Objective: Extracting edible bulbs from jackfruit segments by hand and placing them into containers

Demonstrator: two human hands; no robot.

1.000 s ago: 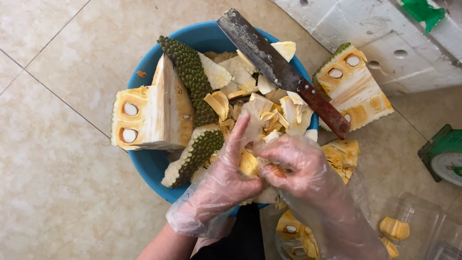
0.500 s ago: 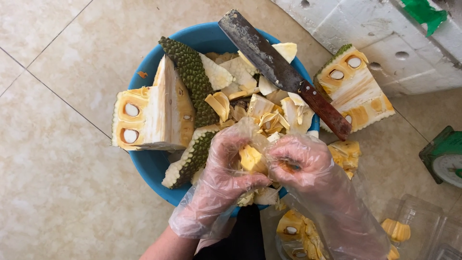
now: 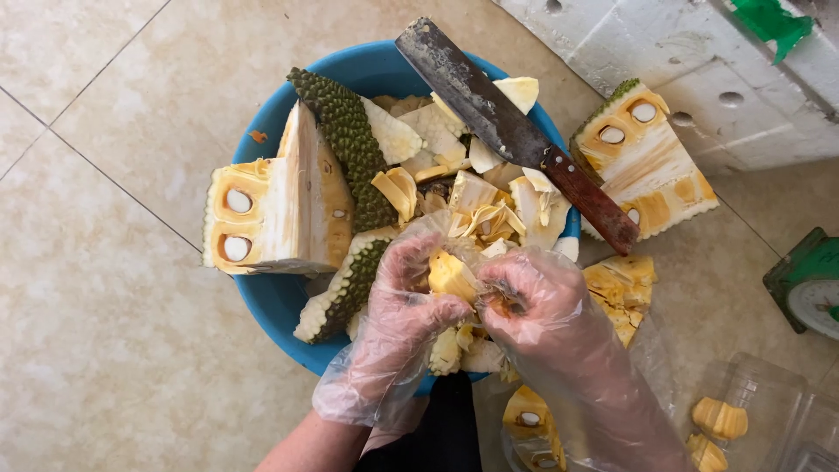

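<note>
Both my hands wear thin clear plastic gloves and meet over the near rim of a blue basin (image 3: 271,301). My left hand (image 3: 404,308) and my right hand (image 3: 535,306) together grip a yellow jackfruit pod (image 3: 451,274), with stringy yellow fibres around it. The basin is heaped with jackfruit scraps and green spiky rind (image 3: 346,140). A large jackfruit wedge (image 3: 278,205) with white seeds leans on the basin's left rim.
A cleaver (image 3: 516,135) with a reddish handle lies across the basin's right rim. Another jackfruit wedge (image 3: 642,162) rests on the tiled floor at the right. Clear plastic boxes with yellow pods (image 3: 721,418) stand at bottom right, a green scale (image 3: 808,284) at the right edge.
My left hand's fingers, raised a second ago, have closed onto the pod. Both hands now pinch it together, and the pod shows more between them.
</note>
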